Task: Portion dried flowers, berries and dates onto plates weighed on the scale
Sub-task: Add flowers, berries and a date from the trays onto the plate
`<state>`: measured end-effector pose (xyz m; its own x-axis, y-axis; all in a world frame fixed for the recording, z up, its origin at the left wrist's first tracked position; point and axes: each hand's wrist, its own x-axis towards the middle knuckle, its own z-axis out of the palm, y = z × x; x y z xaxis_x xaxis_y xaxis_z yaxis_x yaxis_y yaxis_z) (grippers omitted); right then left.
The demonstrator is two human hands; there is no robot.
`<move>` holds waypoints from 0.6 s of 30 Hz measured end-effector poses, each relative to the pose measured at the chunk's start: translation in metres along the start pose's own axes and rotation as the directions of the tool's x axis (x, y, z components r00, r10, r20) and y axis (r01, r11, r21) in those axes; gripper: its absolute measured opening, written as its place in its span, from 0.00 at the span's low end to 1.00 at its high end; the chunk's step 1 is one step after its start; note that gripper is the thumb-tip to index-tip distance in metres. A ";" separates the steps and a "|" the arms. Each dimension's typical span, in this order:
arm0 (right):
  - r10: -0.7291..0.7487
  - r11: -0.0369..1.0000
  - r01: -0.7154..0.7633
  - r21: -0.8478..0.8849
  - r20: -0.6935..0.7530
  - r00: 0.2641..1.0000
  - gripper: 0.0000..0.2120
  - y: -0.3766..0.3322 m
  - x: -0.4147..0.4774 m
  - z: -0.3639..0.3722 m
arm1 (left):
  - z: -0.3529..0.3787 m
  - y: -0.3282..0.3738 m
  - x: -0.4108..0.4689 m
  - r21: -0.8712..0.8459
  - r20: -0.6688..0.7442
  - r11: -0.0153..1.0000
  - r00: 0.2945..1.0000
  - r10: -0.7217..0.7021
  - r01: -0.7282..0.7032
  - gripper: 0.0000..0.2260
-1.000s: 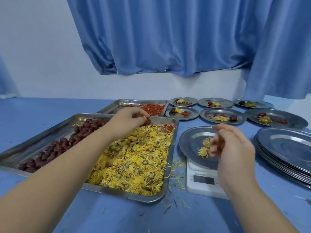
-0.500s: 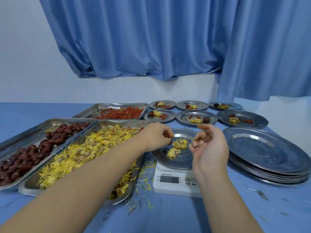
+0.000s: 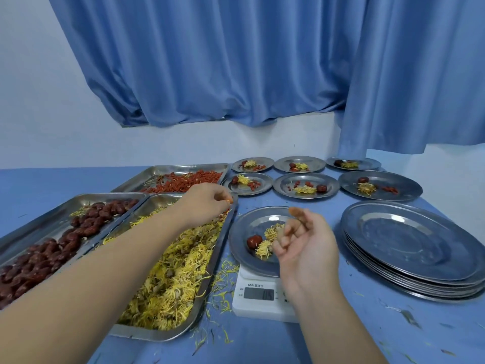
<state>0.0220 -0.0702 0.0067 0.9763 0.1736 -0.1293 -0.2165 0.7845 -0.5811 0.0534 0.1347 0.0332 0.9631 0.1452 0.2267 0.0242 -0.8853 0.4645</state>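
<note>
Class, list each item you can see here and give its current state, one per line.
Scale, loaded; reading illegible.
Scale plate, one date, two flower tufts, no berries.
Left hand, pinching a berry over the far corner of the flower tray.
Right hand, loosely curled, empty, above the scale plate.
Plate stack, top plate empty.
Six far plates, filled.

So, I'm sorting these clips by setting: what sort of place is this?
Probably a makeshift food-portioning room rather than a proper kitchen: metal trays of dried flowers, berries and dates on a blue table, a small scale, and curtains over a plain wall.
</note>
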 end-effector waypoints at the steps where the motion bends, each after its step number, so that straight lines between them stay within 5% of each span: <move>1: 0.028 0.999 -0.028 -0.026 -0.010 1.000 0.09 -0.003 0.002 0.004 | -0.007 -0.004 0.003 0.012 -0.007 1.000 1.000 -0.006 0.006 0.05; 7: -0.022 0.905 0.099 -0.414 0.185 0.982 0.04 -0.036 0.040 0.038 | -0.036 -0.044 0.034 0.051 -0.112 0.994 0.989 -0.093 0.099 0.08; 14: -0.012 0.623 0.233 -0.747 0.288 0.957 0.05 -0.040 0.109 0.052 | -0.041 -0.084 0.076 -0.351 -0.124 0.893 0.931 -0.343 0.283 0.19; 18: 0.011 0.513 0.254 -0.820 0.302 0.953 0.05 -0.036 0.130 0.044 | -0.030 -0.104 0.110 -0.141 -0.142 0.956 0.951 -0.275 0.256 0.16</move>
<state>0.1571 -0.0493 0.0464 0.9286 0.3534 0.1131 0.1362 -0.0411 -0.9898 0.1485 0.2564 0.0355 0.8709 0.4446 0.2095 0.2317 -0.7473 0.6228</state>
